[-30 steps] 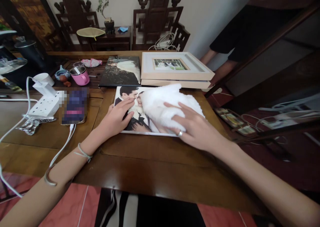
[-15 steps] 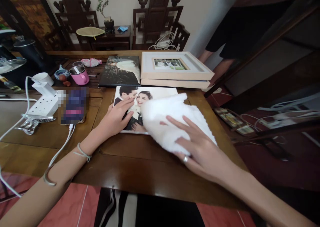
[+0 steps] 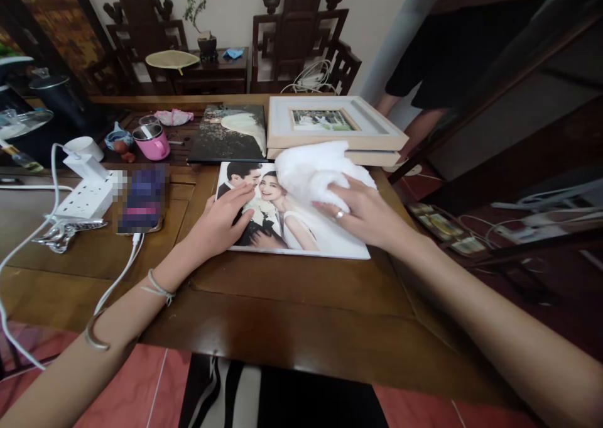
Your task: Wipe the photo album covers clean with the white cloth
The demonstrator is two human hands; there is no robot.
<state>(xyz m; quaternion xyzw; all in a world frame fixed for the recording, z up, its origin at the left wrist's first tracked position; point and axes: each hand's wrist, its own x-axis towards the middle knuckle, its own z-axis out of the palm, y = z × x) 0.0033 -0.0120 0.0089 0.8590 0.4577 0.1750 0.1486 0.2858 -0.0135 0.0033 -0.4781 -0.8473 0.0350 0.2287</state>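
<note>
A large photo print of a couple (image 3: 301, 227) lies flat on the wooden table (image 3: 292, 302). My left hand (image 3: 221, 217) rests on its left edge, fingers stretched flat and pressing it down. My right hand (image 3: 365, 211) presses a bunched white cloth (image 3: 313, 170) onto the print's far right corner, fingers curled over the cloth. A ring shows on that hand.
Behind the print lie a dark photo print (image 3: 228, 132) and a stack of pale wooden frames (image 3: 330, 123). A pink mug (image 3: 151, 142), a white power strip (image 3: 89, 195) with cables and a phone (image 3: 141, 198) sit at the left. A person in black (image 3: 443, 51) stands at the right.
My right hand swept the cloth toward me down the print, then back up to its far right corner. My left hand stayed put.
</note>
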